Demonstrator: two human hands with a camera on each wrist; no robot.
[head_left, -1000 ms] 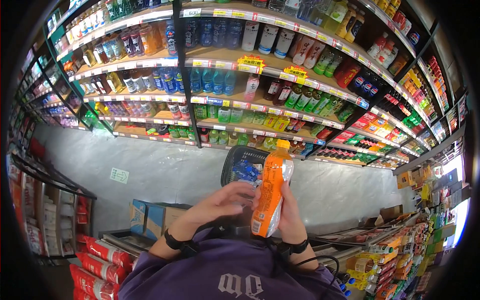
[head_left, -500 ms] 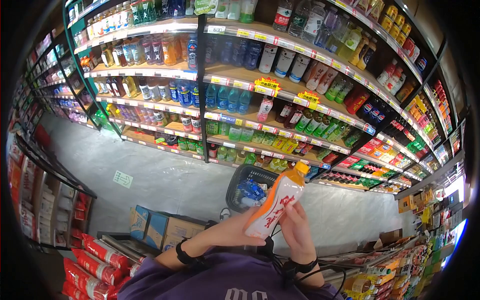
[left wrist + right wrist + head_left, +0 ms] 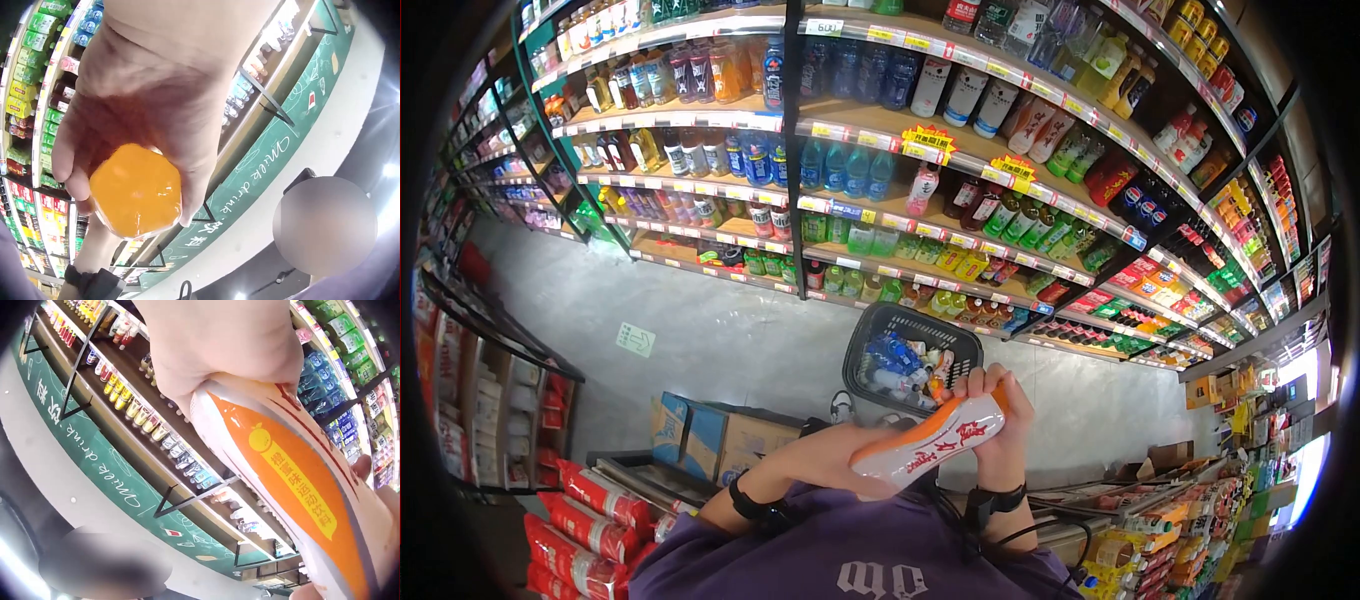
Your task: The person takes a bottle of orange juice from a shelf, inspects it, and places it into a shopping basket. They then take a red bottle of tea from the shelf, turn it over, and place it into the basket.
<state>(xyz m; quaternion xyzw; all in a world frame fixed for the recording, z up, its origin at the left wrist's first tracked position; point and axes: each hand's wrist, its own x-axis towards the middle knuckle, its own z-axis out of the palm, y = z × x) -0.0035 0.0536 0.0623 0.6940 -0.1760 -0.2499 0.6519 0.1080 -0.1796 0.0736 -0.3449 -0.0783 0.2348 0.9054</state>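
An orange and white drink bottle (image 3: 935, 437) with red lettering lies tilted between both hands, in front of the chest. My left hand (image 3: 832, 458) grips its base end; the left wrist view shows fingers and thumb around the orange bottom of the bottle (image 3: 136, 194). At the other end, my right hand (image 3: 1008, 425) curls its fingers over the neck, hiding the cap. Seen from the right wrist, an orange panel with a yellow strip faces the camera on the bottle (image 3: 294, 481), below my right hand (image 3: 225, 344).
A dark shopping basket (image 3: 857, 350) on the floor beyond the hands holds a blue pack (image 3: 892, 352) and several bottles. Drink shelves (image 3: 960, 145) run along the far side. Cardboard boxes (image 3: 750, 447) stand left, near red bags (image 3: 605, 530). Packed goods (image 3: 1170, 520) line the right.
The bottle has turned from its orange side to its white lettered side and tipped flatter. My right hand has shifted from its body to the neck; my left hand has taken the base.
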